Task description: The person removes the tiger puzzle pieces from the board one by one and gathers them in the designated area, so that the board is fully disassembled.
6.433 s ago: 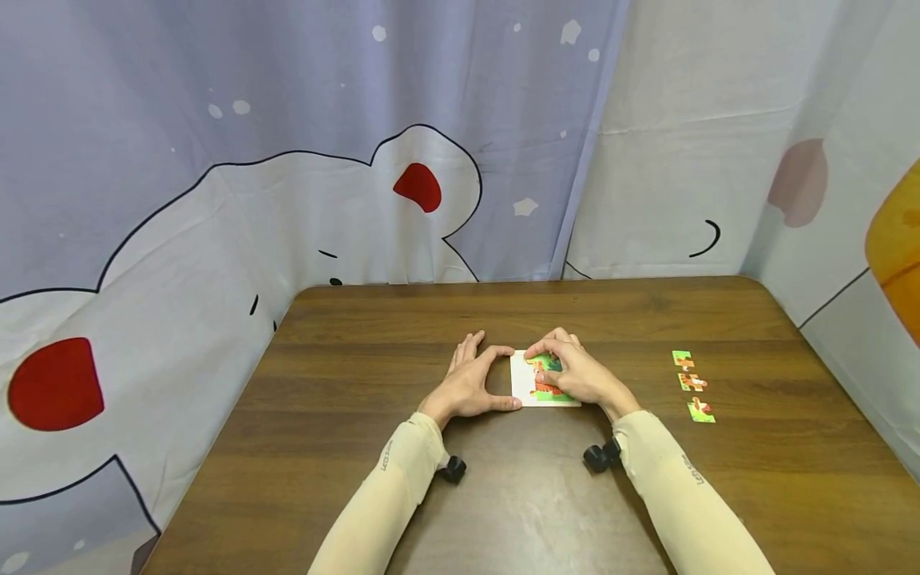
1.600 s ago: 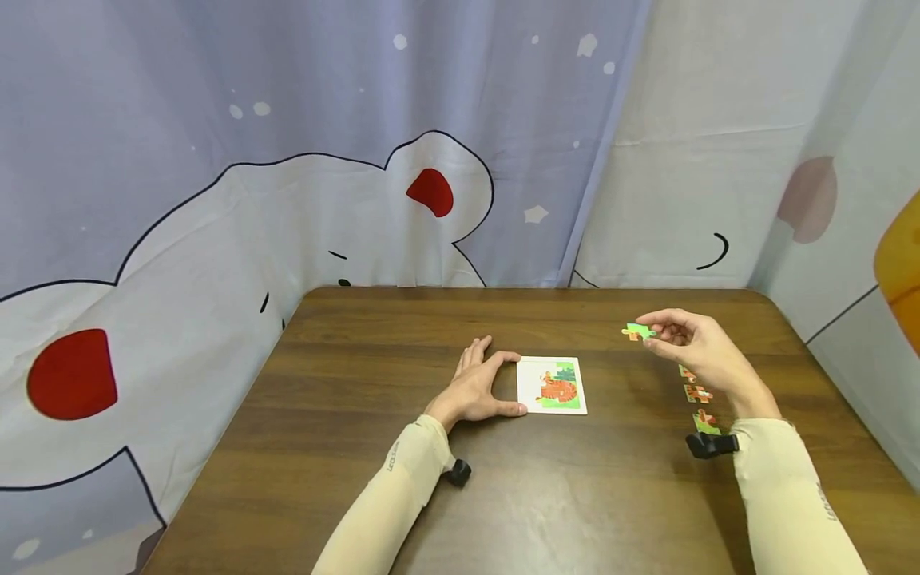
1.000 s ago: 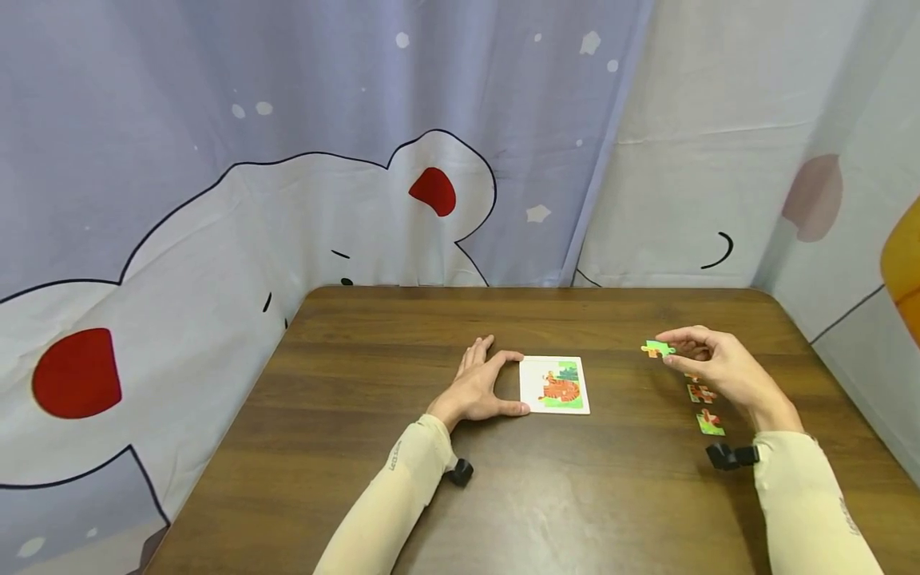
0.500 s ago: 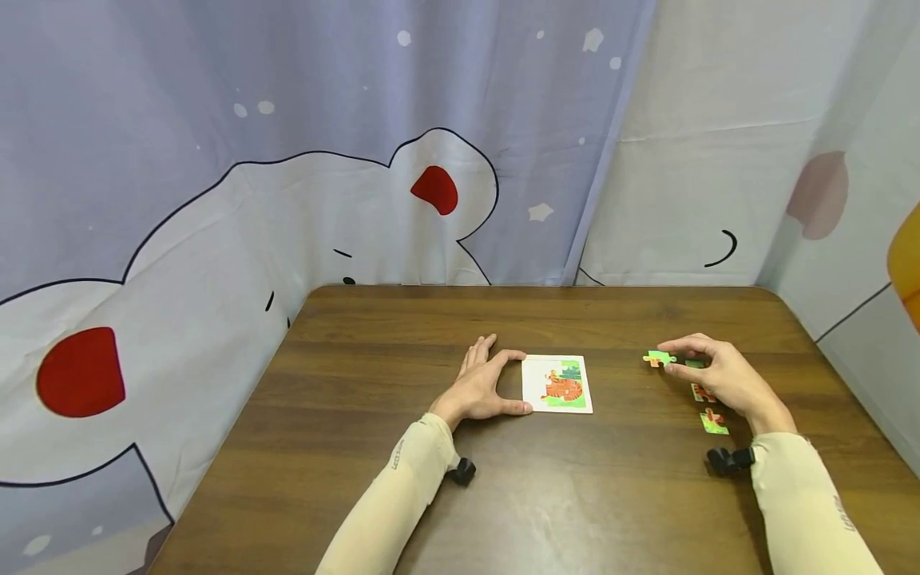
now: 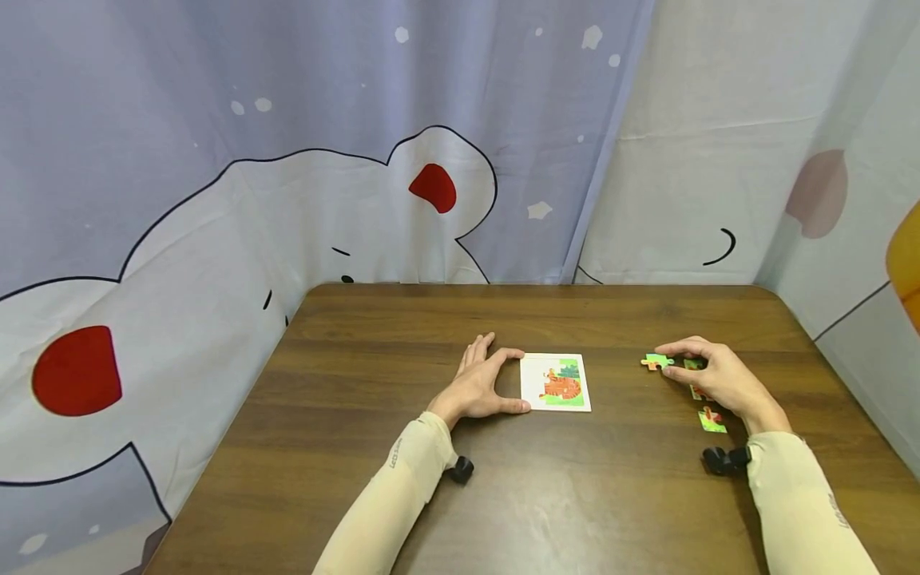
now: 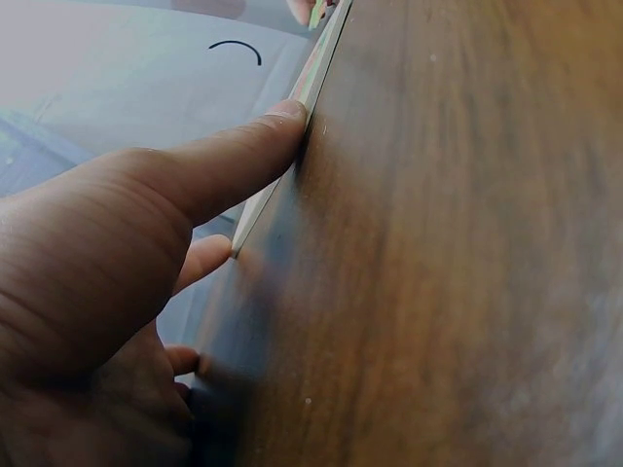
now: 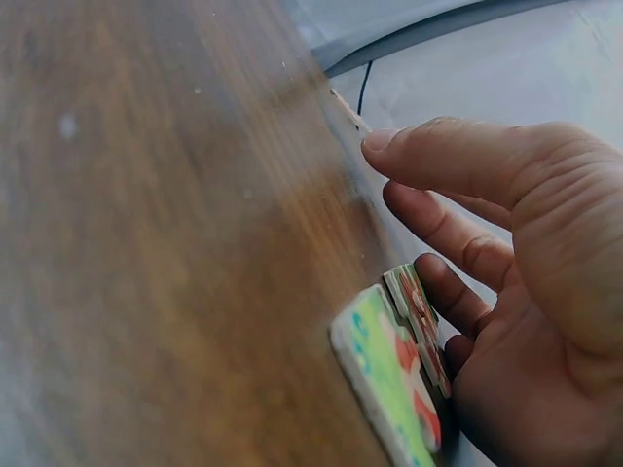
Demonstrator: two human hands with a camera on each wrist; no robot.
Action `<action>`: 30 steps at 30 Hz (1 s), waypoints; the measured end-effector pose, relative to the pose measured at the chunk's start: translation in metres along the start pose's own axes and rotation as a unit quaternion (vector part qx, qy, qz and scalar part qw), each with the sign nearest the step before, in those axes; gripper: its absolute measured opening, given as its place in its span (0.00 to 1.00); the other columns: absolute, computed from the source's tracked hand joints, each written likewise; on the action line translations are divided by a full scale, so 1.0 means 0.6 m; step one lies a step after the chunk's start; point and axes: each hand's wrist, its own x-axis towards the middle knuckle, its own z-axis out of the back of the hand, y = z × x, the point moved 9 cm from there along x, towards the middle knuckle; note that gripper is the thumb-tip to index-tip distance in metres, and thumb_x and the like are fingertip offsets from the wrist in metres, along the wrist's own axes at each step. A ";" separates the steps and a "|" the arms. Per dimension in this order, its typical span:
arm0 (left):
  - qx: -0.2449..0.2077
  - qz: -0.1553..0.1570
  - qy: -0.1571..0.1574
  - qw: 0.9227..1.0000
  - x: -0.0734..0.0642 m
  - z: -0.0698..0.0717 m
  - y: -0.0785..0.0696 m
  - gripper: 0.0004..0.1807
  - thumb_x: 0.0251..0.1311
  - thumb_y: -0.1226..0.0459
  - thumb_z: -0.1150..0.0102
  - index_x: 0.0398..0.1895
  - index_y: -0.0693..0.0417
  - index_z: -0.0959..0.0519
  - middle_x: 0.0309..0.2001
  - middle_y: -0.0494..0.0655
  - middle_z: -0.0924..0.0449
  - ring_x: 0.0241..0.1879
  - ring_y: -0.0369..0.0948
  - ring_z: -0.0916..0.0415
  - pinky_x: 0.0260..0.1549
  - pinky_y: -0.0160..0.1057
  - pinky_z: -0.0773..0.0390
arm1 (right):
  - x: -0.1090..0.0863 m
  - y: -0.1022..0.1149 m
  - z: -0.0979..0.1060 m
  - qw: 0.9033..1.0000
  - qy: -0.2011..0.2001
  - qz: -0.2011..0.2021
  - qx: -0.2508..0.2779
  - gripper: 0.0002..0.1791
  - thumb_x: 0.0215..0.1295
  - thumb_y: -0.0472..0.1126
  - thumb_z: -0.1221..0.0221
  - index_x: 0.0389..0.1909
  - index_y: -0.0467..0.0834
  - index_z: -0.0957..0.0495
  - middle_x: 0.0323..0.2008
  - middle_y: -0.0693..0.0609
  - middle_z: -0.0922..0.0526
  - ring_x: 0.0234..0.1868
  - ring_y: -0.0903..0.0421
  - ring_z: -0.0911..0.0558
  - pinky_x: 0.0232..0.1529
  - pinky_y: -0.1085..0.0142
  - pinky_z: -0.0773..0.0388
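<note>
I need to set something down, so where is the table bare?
The table is bare between the puzzle board and the puzzle piece at the right hand, left of the left hand, and between the sleeves. It's crowded near the right hand, where three loose pieces lie.

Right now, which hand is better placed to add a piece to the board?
Probably the right hand: it pinches one piece, with loose pieces nearby. The left hand touches two corners of the board, away from them.
</note>
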 end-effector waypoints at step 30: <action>0.005 0.010 0.000 1.000 0.005 -0.006 0.010 0.49 0.53 0.44 0.12 0.79 0.34 0.27 0.91 0.60 0.59 0.91 0.58 0.69 0.88 0.61 0.68 | 0.002 -0.005 -0.006 0.998 0.015 0.001 -0.056 0.19 0.73 0.45 0.24 0.62 0.49 0.10 0.64 0.41 0.18 0.62 0.52 0.27 0.54 0.68 0.32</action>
